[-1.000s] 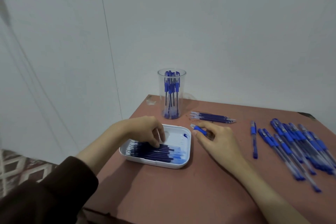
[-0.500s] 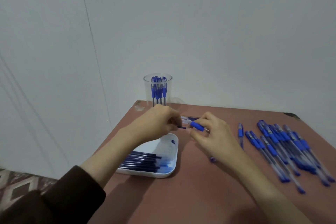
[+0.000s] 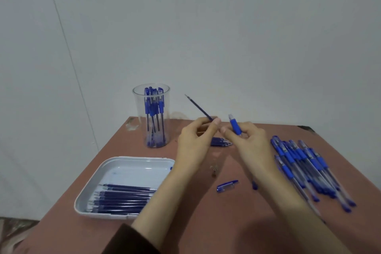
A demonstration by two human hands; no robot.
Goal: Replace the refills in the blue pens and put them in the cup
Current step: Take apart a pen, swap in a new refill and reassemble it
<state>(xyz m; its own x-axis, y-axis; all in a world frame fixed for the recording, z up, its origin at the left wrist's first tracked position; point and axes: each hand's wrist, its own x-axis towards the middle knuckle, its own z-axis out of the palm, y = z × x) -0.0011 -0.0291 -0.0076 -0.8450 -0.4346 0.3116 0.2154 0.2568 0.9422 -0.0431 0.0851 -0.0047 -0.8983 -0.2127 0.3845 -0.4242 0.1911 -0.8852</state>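
Observation:
My left hand (image 3: 193,142) pinches a thin dark refill (image 3: 199,107) that points up and to the left. Just to its right, my right hand (image 3: 250,142) holds a pen barrel (image 3: 235,125) with a blue grip, tip end up. A clear cup (image 3: 151,115) with several blue pens stands at the back left. The white tray (image 3: 123,163) at the front left holds several dark refills (image 3: 121,198). A pile of blue pens (image 3: 305,169) lies on the right.
On the brown table (image 3: 206,222) lie a blue pen cap (image 3: 226,186), a small metal tip (image 3: 214,170), another small blue piece (image 3: 254,185) and a bunch of loose refills (image 3: 220,142) behind my hands. A white wall stands close behind the table.
My left hand took a refill from the tray and lifted it clear. Both hands rose above the table and the barrel now points upward.

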